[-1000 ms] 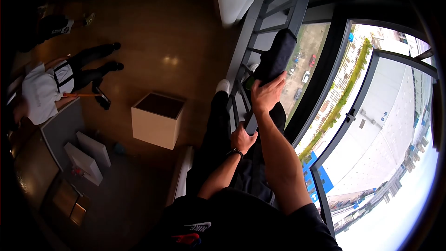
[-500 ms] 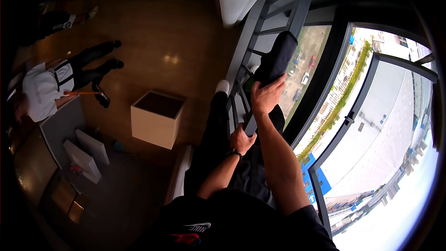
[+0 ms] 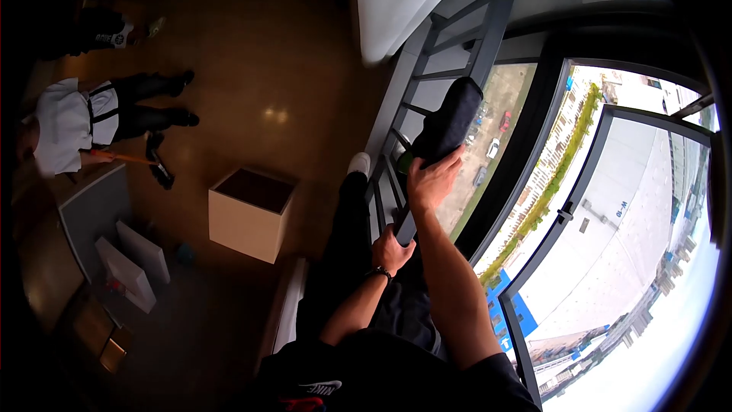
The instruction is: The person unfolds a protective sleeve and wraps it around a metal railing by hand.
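My left hand (image 3: pixel 393 252), with a dark band at its wrist, is closed round the lower part of the grey metal rail (image 3: pixel 406 230). Farther along that rail, my right hand (image 3: pixel 435 181) grips the near end of a long, dark, padded-looking object (image 3: pixel 451 120). That object lies along the rail, and what is inside it cannot be made out. Some of my right fingers are hidden beneath it. A small green thing (image 3: pixel 404 162) shows beside the rail, near my right hand.
An open-framed window (image 3: pixel 595 149) is at the right, with cars and buildings outside. Left of my leg stands a pale box (image 3: pixel 248 221). A person in a white top (image 3: pixel 69 126) is at far left, near white panels (image 3: pixel 126 275). A white curtain-like surface (image 3: pixel 404 0) hangs above.
The view has shifted, so the hands, dark object and box sit slightly lower and further left. Both hands keep their grips. The person at the left has shifted slightly.
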`<state>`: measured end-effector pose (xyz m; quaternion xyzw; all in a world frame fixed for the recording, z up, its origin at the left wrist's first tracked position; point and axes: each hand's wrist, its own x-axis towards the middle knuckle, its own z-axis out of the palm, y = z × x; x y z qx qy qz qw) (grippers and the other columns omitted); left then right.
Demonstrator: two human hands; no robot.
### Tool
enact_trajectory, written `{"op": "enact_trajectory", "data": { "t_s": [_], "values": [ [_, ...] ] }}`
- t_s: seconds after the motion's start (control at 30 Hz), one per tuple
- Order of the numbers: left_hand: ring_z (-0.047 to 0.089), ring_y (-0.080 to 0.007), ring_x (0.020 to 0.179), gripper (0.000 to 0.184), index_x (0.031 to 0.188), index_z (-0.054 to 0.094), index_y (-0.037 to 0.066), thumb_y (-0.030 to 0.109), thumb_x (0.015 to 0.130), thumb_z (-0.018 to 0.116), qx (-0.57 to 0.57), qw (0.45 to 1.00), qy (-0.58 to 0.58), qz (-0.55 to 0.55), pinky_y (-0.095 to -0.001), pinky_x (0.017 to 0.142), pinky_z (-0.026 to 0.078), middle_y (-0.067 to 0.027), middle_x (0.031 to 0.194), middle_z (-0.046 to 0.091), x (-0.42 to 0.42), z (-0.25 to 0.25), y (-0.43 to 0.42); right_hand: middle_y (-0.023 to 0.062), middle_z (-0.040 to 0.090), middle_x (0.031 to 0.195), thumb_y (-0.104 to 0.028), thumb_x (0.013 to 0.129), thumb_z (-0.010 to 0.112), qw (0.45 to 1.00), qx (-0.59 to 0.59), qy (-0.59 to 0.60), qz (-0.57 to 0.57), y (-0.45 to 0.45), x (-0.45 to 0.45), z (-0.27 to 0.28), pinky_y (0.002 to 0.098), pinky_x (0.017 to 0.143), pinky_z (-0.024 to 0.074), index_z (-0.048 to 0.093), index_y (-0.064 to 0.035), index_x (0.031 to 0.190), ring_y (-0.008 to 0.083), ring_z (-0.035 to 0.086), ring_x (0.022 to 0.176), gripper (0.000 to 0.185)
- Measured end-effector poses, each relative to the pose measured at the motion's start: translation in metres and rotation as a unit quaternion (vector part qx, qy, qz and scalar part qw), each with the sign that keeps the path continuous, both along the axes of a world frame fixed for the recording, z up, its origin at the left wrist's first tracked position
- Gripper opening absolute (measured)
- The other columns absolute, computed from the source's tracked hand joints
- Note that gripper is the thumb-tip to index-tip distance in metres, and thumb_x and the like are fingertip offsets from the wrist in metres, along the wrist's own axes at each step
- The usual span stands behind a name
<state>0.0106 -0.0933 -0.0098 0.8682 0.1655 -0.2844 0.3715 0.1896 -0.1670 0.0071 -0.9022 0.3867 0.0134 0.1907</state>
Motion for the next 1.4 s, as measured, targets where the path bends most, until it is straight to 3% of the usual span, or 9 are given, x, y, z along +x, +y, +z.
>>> {"op": "enact_trajectory", "data": {
  "t_s": [0.27, 0.5, 0.7, 0.83, 0.93, 1.13, 1.23, 1.4],
  "values": [
    [0.067, -0.0367, 0.077, 0.043, 0.101, 0.062, 0.008, 0.032, 0.068, 0.077, 0.017, 0.999, -0.048, 0.001, -0.0449, 0.066, 0.055, -0.0154, 0.085, 0.069, -0.002, 0.000, -0.001, 0.0262, 0.047, 0.127, -0.017, 0.075, 0.060, 1.000, -0.012, -0.017, 0.007, -0.003, -0.002, -0.008, 0.0475, 0.095, 0.0456, 0.021, 0.0053, 0.147, 0.0437, 0.048, 0.116, 0.085],
    [0.065, -0.0403, 0.077, 0.048, 0.097, 0.058, 0.006, 0.041, 0.072, 0.079, -0.002, 0.998, -0.068, 0.013, -0.0468, 0.065, 0.052, -0.0176, 0.082, 0.068, -0.001, 0.000, -0.002, 0.0221, 0.046, 0.129, -0.020, 0.075, 0.061, 1.000, 0.023, 0.001, -0.017, -0.006, 0.000, 0.001, 0.0489, 0.093, 0.0479, 0.019, 0.0027, 0.148, 0.0411, 0.049, 0.118, 0.087],
    [0.065, -0.0419, 0.083, 0.056, 0.108, 0.059, 0.008, 0.049, 0.074, 0.075, 0.014, 1.000, -0.016, -0.021, -0.0498, 0.068, 0.052, -0.0199, 0.092, 0.069, -0.007, -0.006, 0.004, 0.0224, 0.047, 0.126, -0.019, 0.076, 0.061, 0.999, 0.035, -0.026, -0.013, -0.005, 0.000, 0.000, 0.0490, 0.091, 0.0482, 0.020, 0.0014, 0.148, 0.0419, 0.050, 0.116, 0.085],
    [0.066, -0.0413, 0.083, 0.051, 0.114, 0.060, 0.011, 0.046, 0.079, 0.072, 0.015, 0.998, 0.048, -0.033, -0.0492, 0.068, 0.052, -0.0176, 0.094, 0.070, -0.010, -0.011, 0.009, 0.0217, 0.047, 0.130, -0.015, 0.074, 0.060, 1.000, 0.016, -0.022, 0.000, -0.006, -0.002, -0.001, 0.0447, 0.088, 0.0517, 0.022, 0.0049, 0.147, 0.0384, 0.052, 0.112, 0.085],
    [0.066, -0.0414, 0.082, 0.048, 0.114, 0.060, 0.012, 0.045, 0.081, 0.070, 0.015, 0.999, -0.009, -0.029, -0.0495, 0.068, 0.052, -0.0179, 0.092, 0.070, -0.011, -0.015, 0.010, 0.0213, 0.047, 0.131, -0.016, 0.075, 0.062, 1.000, 0.016, -0.004, -0.004, -0.005, 0.000, 0.001, 0.0440, 0.089, 0.0513, 0.022, 0.0050, 0.147, 0.0381, 0.052, 0.112, 0.086],
    [0.066, -0.0400, 0.086, 0.041, 0.114, 0.060, 0.012, 0.042, 0.087, 0.065, 0.040, 0.998, 0.023, -0.034, -0.0469, 0.070, 0.052, -0.0181, 0.095, 0.070, -0.018, -0.023, 0.005, 0.0209, 0.047, 0.132, -0.018, 0.075, 0.066, 1.000, 0.022, -0.005, -0.006, -0.005, 0.000, 0.002, 0.0433, 0.086, 0.0537, 0.022, 0.0042, 0.147, 0.0379, 0.052, 0.113, 0.087],
    [0.066, -0.0394, 0.088, 0.040, 0.114, 0.060, 0.012, 0.041, 0.088, 0.064, 0.039, 0.999, 0.029, -0.026, -0.0459, 0.071, 0.052, -0.0181, 0.096, 0.070, -0.028, -0.031, 0.007, 0.0216, 0.049, 0.122, -0.017, 0.073, 0.061, 0.999, 0.028, -0.021, -0.016, -0.005, -0.001, 0.003, 0.0460, 0.087, 0.0513, 0.025, 0.0046, 0.146, 0.0395, 0.052, 0.112, 0.083],
    [0.066, -0.0401, 0.084, 0.043, 0.115, 0.060, 0.010, 0.043, 0.088, 0.064, 0.029, 0.985, -0.167, -0.011, -0.0462, 0.066, 0.052, -0.0186, 0.093, 0.069, -0.060, -0.070, 0.012, 0.0212, 0.049, 0.121, -0.017, 0.073, 0.061, 0.999, 0.016, -0.035, -0.011, -0.006, 0.000, 0.002, 0.0463, 0.086, 0.0515, 0.025, 0.0047, 0.145, 0.0394, 0.052, 0.111, 0.084]
  ]
}}
